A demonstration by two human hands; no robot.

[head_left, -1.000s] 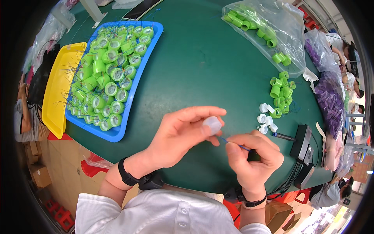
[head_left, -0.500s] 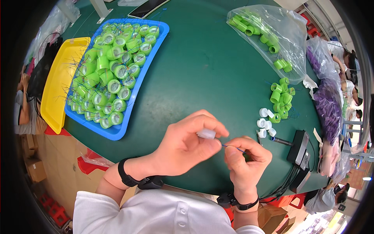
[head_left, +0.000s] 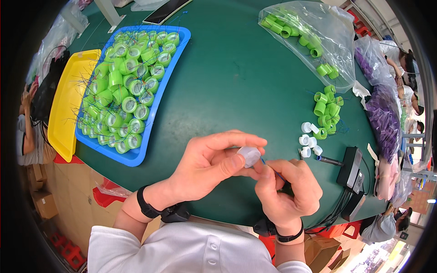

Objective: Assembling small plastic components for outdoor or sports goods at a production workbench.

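The left hand point(head_left: 205, 166) is half closed, and its thumb and fingers grip a cloudy cap point(head_left: 250, 156). The cap is in front of the person's chest, above the green table point(head_left: 223, 86). The right hand point(head_left: 289, 191) is more tightly closed; its thumb and forefinger pinch a thin blue wire point(head_left: 279, 175), with the other fingers curled in.

The wire's long axis runs from the cap's right side toward between 4 and 5 o'clock, into the right hand. The cap looks almost as wide as long, and the fingers hide a part of it, so I cannot say surely which way its axis points. I also cannot tell if the left fingertips touch the wire.

Seen from the cap, the blue tray point(head_left: 133, 159) lies at 10 o'clock, full of green rings with fine wires standing out in many directions. The yellow tray point(head_left: 68, 100) is just beyond it. The phone point(head_left: 166, 11) is at 11 o'clock. A clear bag point(head_left: 339, 59) with green pieces lies at 1 o'clock, a loose green pile point(head_left: 320, 108) at 2, and white rings point(head_left: 305, 139) between 2 and 3. At 3 o'clock the pen point(head_left: 331, 160) points toward a black box point(head_left: 350, 166). This box carries a pale label point(head_left: 356, 183), whose print is too small to read.
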